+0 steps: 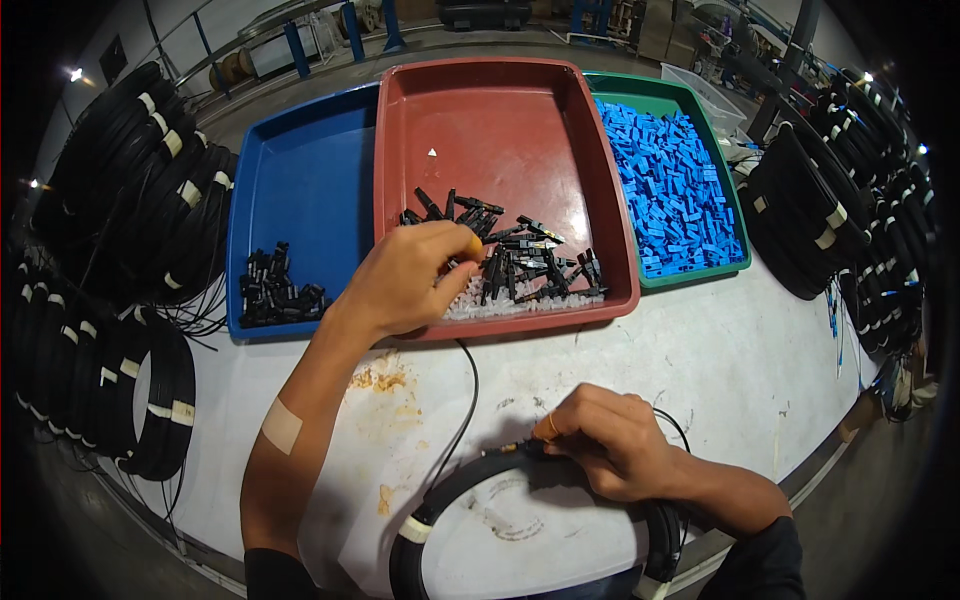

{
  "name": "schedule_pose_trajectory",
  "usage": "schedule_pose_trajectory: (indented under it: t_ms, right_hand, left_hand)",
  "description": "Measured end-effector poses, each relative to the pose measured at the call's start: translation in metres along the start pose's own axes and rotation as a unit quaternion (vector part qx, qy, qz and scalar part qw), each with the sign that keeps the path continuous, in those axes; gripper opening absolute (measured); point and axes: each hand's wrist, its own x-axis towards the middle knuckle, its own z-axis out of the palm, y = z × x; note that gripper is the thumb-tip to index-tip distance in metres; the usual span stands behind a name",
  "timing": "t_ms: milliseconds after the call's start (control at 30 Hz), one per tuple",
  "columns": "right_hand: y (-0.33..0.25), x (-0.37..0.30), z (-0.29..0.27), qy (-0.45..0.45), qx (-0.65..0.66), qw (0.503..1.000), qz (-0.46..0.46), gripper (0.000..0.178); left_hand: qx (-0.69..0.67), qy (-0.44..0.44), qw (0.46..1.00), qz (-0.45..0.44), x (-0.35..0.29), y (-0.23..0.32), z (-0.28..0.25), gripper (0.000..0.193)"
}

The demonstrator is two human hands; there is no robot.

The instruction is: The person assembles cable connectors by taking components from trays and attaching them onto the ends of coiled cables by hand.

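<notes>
My left hand (410, 277) reaches over the near edge of the red tray (480, 110), its fingers curled together among small black connectors (540, 262). Whatever those fingers may hold is hidden behind them. Several small clear plastic pieces (525, 303) lie along the tray's near side. Lower down, my right hand (612, 440) pinches a slim black cable connector (515, 447) with a pale tip that points left. That connector lies along the top of a coil of black cable (408, 555) bound with white tape. A thin loose cable (473, 390) runs up from the coil towards the red tray.
A blue tray (310, 150) at left holds small black parts (275, 290). A green tray (742, 255) at right is full of blue clips (670, 190). Taped black cable coils (165, 400) stand at the table's left, with more coils (810, 210) at right.
</notes>
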Motion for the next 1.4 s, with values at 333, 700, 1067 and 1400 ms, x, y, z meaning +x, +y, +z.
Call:
schedule_pose_trajectory:
  t_ms: [333,700,1067,1400]
  right_hand:
    - [0.004,-0.001,0.003,0.100,-0.005,0.995,0.019,0.026]
    - [-0.002,-0.006,0.005,0.165,-0.027,0.986,-0.016,0.024]
    - [-0.004,-0.003,0.006,0.148,-0.045,0.988,-0.009,0.022]
    - [-0.003,-0.006,0.002,0.143,-0.149,0.975,-0.081,0.022]
  left_hand:
    - [-0.348,0.132,0.922,-0.111,-0.040,0.063,0.001,0.012]
    - [-0.648,0.193,0.711,-0.190,-0.094,0.087,0.038,0.014]
    - [-0.630,0.165,0.733,-0.197,-0.098,0.103,0.036,0.016]
    - [-0.498,0.151,0.836,-0.175,-0.099,0.104,0.030,0.013]
